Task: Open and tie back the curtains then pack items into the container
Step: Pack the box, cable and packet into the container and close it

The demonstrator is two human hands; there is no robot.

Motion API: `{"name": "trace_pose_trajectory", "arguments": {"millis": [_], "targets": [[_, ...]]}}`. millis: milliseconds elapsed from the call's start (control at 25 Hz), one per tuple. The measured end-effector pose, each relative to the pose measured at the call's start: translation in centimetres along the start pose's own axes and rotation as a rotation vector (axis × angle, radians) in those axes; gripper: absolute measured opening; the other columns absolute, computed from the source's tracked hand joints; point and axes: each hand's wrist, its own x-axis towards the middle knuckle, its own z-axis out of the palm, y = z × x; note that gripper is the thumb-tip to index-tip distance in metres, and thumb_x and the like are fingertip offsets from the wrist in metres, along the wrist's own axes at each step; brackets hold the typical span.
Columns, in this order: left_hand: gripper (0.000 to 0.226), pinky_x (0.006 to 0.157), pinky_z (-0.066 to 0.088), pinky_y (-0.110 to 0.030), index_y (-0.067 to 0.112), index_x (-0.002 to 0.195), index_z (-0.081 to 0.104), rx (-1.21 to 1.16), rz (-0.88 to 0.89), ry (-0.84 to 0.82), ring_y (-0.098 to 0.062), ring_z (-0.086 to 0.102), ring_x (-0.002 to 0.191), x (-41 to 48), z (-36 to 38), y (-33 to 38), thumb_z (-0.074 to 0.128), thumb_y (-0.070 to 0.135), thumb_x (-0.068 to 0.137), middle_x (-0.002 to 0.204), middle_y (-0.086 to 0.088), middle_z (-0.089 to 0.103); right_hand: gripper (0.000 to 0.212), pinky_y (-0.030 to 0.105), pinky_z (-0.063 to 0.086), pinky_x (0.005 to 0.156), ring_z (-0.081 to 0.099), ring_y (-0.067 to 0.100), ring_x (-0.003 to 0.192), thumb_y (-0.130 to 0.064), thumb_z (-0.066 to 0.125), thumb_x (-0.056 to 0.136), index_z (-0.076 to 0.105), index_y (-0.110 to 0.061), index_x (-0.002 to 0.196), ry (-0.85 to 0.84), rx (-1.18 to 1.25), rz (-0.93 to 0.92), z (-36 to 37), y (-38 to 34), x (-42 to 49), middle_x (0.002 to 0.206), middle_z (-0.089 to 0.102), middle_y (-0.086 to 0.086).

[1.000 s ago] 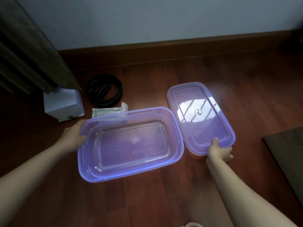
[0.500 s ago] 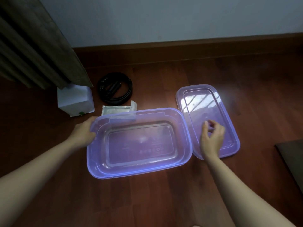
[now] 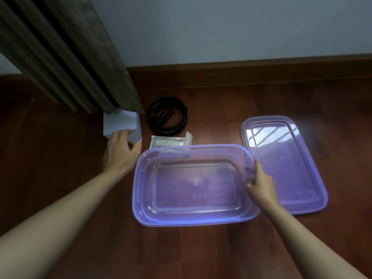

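An empty purple see-through container [image 3: 141,198] lies open on the wooden floor, its lid [image 3: 285,168] flat beside it on the right. My right hand [image 3: 260,182] grips the container's right rim. My left hand [image 3: 121,152] reaches to a white box [image 3: 122,123] left of the container, fingers spread on its near side. A silver foil packet [image 3: 169,140] lies just behind the container. A coiled black cord [image 3: 168,117] sits farther back. The dark curtain [image 3: 66,53] hangs at upper left, its hem over the box.
A wooden skirting board [image 3: 251,71] runs along the pale wall behind everything. Bare wooden floor [image 3: 191,250] spreads in front of the container.
My left hand has left the container's left rim and gone to the white box. My right hand has moved off the lid onto the container's right rim. The view shifted left.
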Motion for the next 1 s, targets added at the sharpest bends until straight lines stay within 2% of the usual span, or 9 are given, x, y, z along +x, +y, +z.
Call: {"name": "trace_pose_trajectory", "arguments": {"millis": [40,160,240,320,400,560,760,920,1000], "targets": [[0.062,0.101,0.037,-0.047,0.012,0.14,0.035,0.115,0.035,0.028,-0.032,0.034,0.132,1.3,-0.5,-0.2,0.055,0.027,0.083,0.147,-0.012,0.032,0.077,0.04,0.044,0.084,0.059,0.039,0.108,0.007,0.05,0.072,0.03,-0.019,0.142,0.0,-0.004,0.0,0.0,-0.1,-0.1,0.124,0.064,0.006],[0.078,0.111,0.021,-0.057,0.016,0.149,0.009,0.434,0.026,-0.185,-0.033,0.014,0.142,3.8,-1.1,-1.8,0.054,0.03,0.087,0.156,-0.011,0.015,0.076,0.039,0.043,0.082,0.059,0.039,0.107,0.007,0.05,0.073,0.029,-0.018,0.142,0.002,-0.028,-0.009,0.1,0.0,-0.2,0.124,0.064,0.003],[0.071,0.107,0.016,-0.065,0.024,0.148,0.014,0.571,-0.01,-0.235,-0.035,0.021,0.138,3.7,-1.0,-2.8,0.045,0.048,0.089,0.15,-0.012,0.025,0.076,0.04,0.043,0.08,0.06,0.04,0.106,0.005,0.05,0.074,0.028,-0.019,0.143,0.009,-0.047,-0.009,0.4,0.1,0.0,0.123,0.065,0.005],[0.064,0.104,0.014,-0.069,0.027,0.139,0.033,0.638,-0.027,-0.204,-0.038,0.027,0.131,3.0,-0.9,-2.5,0.034,0.063,0.086,0.141,-0.016,0.033,0.074,0.04,0.043,0.079,0.059,0.04,0.106,0.005,0.049,0.075,0.029,-0.019,0.142,0.023,-0.046,0.002,0.3,0.1,0.1,0.123,0.065,0.004],[0.069,0.102,0.012,-0.07,0.025,0.13,0.044,0.555,-0.134,-0.164,-0.042,0.024,0.131,2.8,-0.7,-2.0,0.029,0.073,0.082,0.14,-0.021,0.031,0.073,0.04,0.042,0.079,0.059,0.041,0.104,0.005,0.049,0.075,0.029,-0.02,0.141,0.025,-0.05,0.008,0.3,0.1,0.0,0.122,0.065,0.004],[0.08,0.101,0.026,-0.064,0.014,0.133,0.038,0.306,-0.347,-0.161,-0.049,0.018,0.133,2.7,0.3,-2.8,0.044,0.072,0.078,0.149,-0.023,0.014,0.072,0.04,0.042,0.078,0.06,0.042,0.103,0.006,0.049,0.076,0.029,-0.019,0.14,0.017,-0.051,0.01,0.3,-0.1,-0.2,0.122,0.065,0.003],[0.066,0.093,0.038,-0.053,0.01,0.122,0.037,0.061,-0.333,0.074,-0.046,0.036,0.119,1.9,-0.5,-3.3,0.06,0.052,0.077,0.134,-0.023,0.033,0.071,0.04,0.04,0.076,0.059,0.043,0.102,0.006,0.047,0.077,0.028,-0.017,0.141,0.024,-0.06,0.0,0.3,-0.2,-0.1,0.121,0.066,0.007],[0.07,0.091,0.04,-0.043,0.008,0.116,0.04,-0.301,0.036,0.339,-0.039,0.043,0.117,-1.3,-2.0,-3.2,0.055,0.055,0.066,0.127,-0.023,0.041,0.069,0.039,0.039,0.077,0.058,0.041,0.105,0.006,0.046,0.079,0.028,-0.017,0.142,0.026,-0.052,-0.011,0.2,-0.6,-0.4,0.125,0.064,0.0],[0.058,0.093,0.038,-0.039,0.024,0.115,0.036,-0.37,0.301,0.374,-0.036,0.041,0.122,-2.9,-3.0,-2.6,0.057,0.048,0.066,0.129,-0.021,0.038,0.069,0.039,0.039,0.077,0.058,0.041,0.105,0.006,0.046,0.08,0.028,-0.017,0.142,0.026,-0.046,-0.002,0.2,-0.5,-0.4,0.125,0.064,0.0]]}}
